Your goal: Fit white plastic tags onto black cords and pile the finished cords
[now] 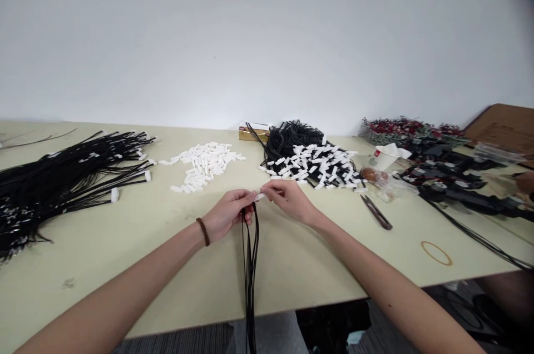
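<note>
Over the middle of the table, my left hand (233,212) is closed on a bundle of thin black cables (250,270), which hang down past the table's front edge. A small white connector (259,197) sits between my two hands at the top of the cables. My right hand (287,198) pinches the right side of that connector with thumb and forefinger. Beyond my left hand lies a loose pile of white connectors (204,165). Past my right hand is a heap of black cables with white connectors (321,168) on their ends.
A large bundle of black cables (75,176) covers the table's left. To the right lie thread snips (376,213), a rubber band (436,253), a paper cup (384,157) and dark wired parts (446,176). Another person's hand (524,182) shows at the right edge.
</note>
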The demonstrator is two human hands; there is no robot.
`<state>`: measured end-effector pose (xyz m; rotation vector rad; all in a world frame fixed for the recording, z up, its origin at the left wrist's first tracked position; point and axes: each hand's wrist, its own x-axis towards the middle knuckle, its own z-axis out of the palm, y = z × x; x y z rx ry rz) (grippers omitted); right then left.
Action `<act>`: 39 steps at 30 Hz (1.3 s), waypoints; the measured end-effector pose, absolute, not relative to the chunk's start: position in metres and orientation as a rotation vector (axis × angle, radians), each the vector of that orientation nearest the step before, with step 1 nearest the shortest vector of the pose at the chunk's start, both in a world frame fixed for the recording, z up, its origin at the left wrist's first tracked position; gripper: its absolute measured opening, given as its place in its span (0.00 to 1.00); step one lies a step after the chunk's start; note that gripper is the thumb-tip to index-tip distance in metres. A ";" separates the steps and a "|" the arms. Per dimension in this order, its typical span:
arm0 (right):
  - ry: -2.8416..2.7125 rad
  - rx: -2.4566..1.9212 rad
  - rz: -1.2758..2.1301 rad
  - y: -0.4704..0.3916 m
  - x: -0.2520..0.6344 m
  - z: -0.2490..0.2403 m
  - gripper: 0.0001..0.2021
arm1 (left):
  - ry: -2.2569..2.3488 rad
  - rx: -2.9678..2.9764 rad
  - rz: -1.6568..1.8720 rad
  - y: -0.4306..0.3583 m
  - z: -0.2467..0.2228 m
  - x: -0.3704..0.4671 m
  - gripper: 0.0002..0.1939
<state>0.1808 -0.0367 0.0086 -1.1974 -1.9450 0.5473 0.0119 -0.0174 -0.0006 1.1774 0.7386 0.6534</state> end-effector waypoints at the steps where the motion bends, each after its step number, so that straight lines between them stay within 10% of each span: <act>1: -1.936 -1.186 0.544 -0.037 0.180 0.008 0.12 | 0.744 1.184 0.651 -0.017 0.000 0.012 0.13; 12: -2.061 -0.742 -0.753 -0.041 0.185 0.003 0.08 | 0.618 1.064 0.791 -0.013 -0.005 0.010 0.13; 39: -2.129 -0.676 -0.755 -0.045 0.174 -0.005 0.08 | 0.586 0.906 0.774 -0.020 0.000 0.013 0.09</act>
